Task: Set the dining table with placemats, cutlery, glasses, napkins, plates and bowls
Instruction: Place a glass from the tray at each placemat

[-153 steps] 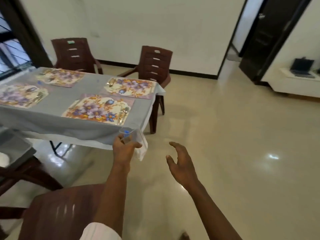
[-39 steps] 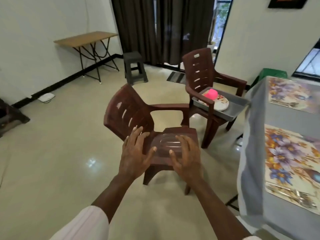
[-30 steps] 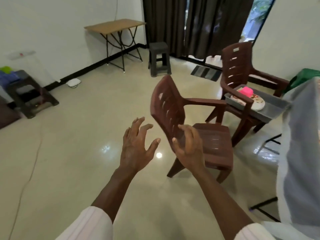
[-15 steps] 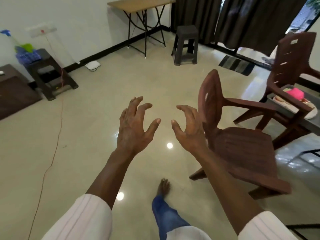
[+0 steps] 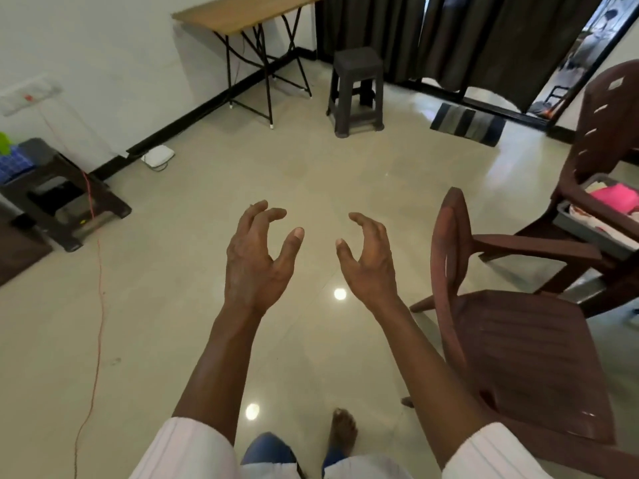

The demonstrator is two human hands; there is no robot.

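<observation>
My left hand (image 5: 257,261) and my right hand (image 5: 368,261) are held out side by side over the bare tiled floor, fingers loosely curled, holding nothing. At the right edge a grey tray (image 5: 594,233) sits on the seat of a brown chair (image 5: 601,126); a pink item (image 5: 613,197) and some white tableware lie in it, partly hidden by the chair arm. The dining table is out of view.
A second brown plastic chair (image 5: 511,344) stands close on my right, its back toward my right hand. Farther off are a dark stool (image 5: 356,91), a folding wooden table (image 5: 242,15), a low dark stand (image 5: 58,195) and an orange cable (image 5: 98,305) across the floor on the left.
I have turned left, away from the dining table; the chairs slid to the right of view. My left hand let go of the glass seen five seconds ago. Both hands stay raised and empty.
</observation>
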